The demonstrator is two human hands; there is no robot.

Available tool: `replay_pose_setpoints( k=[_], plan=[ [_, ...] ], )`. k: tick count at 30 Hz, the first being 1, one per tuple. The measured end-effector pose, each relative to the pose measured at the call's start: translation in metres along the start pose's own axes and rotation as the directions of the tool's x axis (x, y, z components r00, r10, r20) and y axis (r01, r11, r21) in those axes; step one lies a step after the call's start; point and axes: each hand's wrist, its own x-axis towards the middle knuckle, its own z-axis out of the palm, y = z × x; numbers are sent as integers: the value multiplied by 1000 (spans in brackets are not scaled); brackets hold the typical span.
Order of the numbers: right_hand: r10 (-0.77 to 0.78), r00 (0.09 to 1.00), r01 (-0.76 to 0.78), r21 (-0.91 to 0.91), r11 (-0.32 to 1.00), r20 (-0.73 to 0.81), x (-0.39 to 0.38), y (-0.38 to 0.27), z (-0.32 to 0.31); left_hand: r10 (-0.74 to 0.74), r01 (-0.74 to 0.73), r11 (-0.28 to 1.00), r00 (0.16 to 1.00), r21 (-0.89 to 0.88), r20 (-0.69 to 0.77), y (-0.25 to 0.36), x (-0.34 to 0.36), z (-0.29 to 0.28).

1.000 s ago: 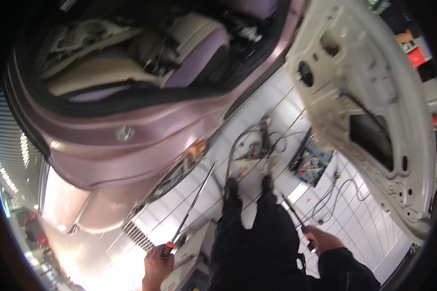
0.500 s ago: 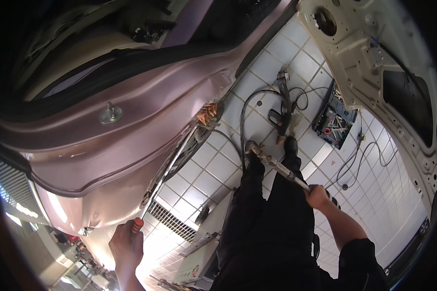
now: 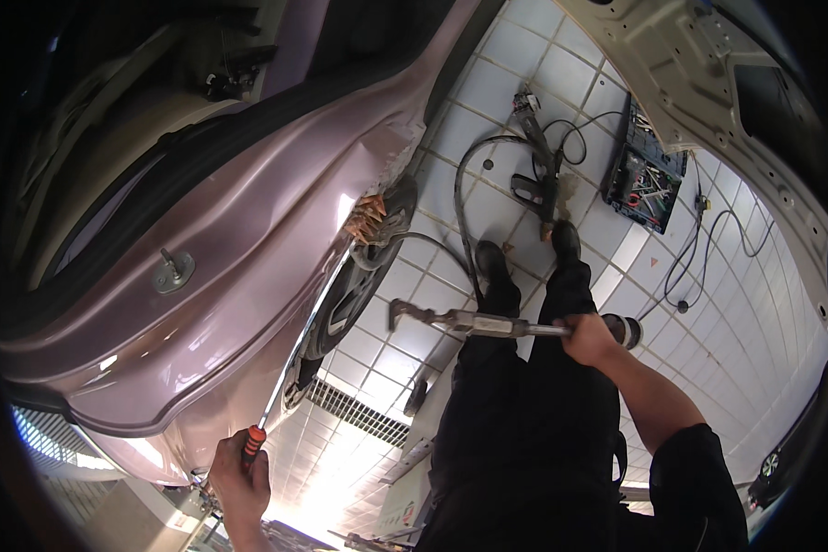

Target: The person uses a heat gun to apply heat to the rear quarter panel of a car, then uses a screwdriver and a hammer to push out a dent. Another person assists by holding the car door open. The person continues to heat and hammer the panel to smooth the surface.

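My left hand [image 3: 240,486] is closed around the orange-and-black handle of a long pry bar [image 3: 301,346]. Its bright shaft slants up along the pink car body panel [image 3: 248,276], and the far end meets a copper-coloured toothed piece [image 3: 367,219] at the panel's torn edge. Whether the tip hooks into that piece, I cannot tell. My right hand [image 3: 589,339] grips the rod of a slide hammer [image 3: 481,324], held level in front of my legs. Its hooked end points left, apart from the panel, and a round black end shows beyond my fist.
On the tiled floor lie a black welding gun [image 3: 543,170] with a looped cable and an open toolbox [image 3: 647,189]. A beige bare car panel [image 3: 699,64] stands at the upper right. The car's wheel [image 3: 345,299] sits below the panel edge; a floor grate [image 3: 359,412] runs nearby.
The slide hammer has swung from pointing toward my feet to lying level, its hooked end nearer the car. My left hand keeps the pry bar at the toothed piece. The view has shifted.
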Motion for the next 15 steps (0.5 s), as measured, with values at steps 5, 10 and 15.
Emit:
replay_pose_setpoints(
  k=[5, 10, 15],
  plan=[
    [56, 995, -48, 90, 995, -86, -1, 16, 9, -57, 57, 993, 998, -101, 9, -4, 3, 0],
    [78, 990, -65, 109, 992, -115, 7, 19, 6, -40, 41, 995, 999, -88, 12, -9, 8, 11],
    [-19, 986, 35, 92, 995, -164, -3, 31, 13, 78, -75, 996, 994, 49, -73, -7, 16, 15]
  ],
)
